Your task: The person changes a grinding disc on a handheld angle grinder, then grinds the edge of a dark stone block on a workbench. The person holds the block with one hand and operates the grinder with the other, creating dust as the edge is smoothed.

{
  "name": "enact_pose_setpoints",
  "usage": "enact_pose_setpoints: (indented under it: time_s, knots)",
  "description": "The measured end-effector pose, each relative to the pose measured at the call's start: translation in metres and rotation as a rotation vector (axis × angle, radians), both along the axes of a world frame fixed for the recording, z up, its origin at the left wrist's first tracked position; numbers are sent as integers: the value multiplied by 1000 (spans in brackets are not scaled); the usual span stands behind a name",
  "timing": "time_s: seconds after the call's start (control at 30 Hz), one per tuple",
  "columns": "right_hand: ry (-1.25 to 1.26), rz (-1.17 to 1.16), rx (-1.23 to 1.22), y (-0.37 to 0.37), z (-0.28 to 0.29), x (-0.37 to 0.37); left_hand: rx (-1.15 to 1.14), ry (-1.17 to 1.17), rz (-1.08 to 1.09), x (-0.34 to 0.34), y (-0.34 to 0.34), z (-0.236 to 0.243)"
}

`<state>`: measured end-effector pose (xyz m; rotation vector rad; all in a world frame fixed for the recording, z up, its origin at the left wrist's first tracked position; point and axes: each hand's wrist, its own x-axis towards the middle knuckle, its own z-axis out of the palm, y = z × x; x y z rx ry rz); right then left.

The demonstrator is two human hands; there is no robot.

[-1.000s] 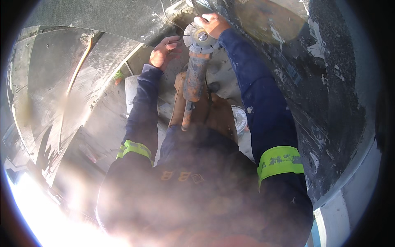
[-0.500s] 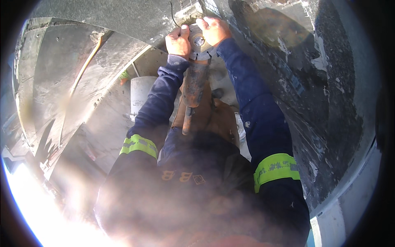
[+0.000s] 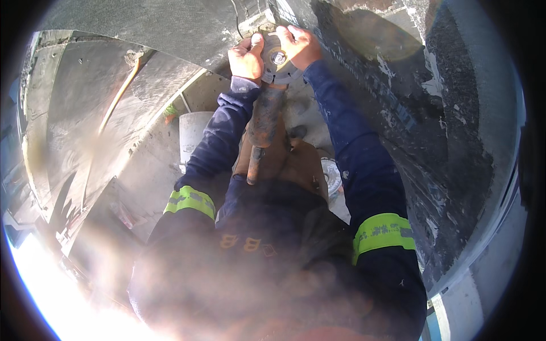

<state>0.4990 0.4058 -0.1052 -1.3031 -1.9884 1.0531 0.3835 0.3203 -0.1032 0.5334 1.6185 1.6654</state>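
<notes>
A slotted cutting disc (image 3: pixel 278 71) with a bright centre nut faces up on the head of an angle grinder (image 3: pixel 265 116), whose scuffed, rust-stained body and thin rear handle hang toward my body over my brown-clad legs. My left hand (image 3: pixel 245 59) grips the disc's left rim, thumb up and fingers curled. My right hand (image 3: pixel 301 46) grips the upper right of the disc, thumb and fingers bent over the edge. The undersides of both grips are hidden.
Dark, plaster-smeared panels (image 3: pixel 398 96) surround me, with a grey surface (image 3: pixel 148 23) above. A tan cable (image 3: pixel 119 94) runs down the left. A pale bucket (image 3: pixel 190 133) and another round disc (image 3: pixel 331 176) lie below. Glare and haze blur the lower left.
My left hand has moved up and right from beside the grinder and closed on the disc's rim. My right hand has shifted slightly right and down, still on the disc.
</notes>
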Motion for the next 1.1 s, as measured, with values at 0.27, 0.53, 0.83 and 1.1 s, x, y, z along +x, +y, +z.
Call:
enact_pose_setpoints:
  time_s: [0.27,0.53,0.83,1.1]
  knots:
    - [668,76,-1256,-103,3,62,438,-93,183,-14,-17,84]
    - [644,714,-643,-85,88,71,674,13,51,8,-63,272]
    - [1062,605,-238,-115,274,42,469,517,-204,8,-165,353]
    - [1199,339,-143,-143,348,74,125,811,-317,89,-184,312]
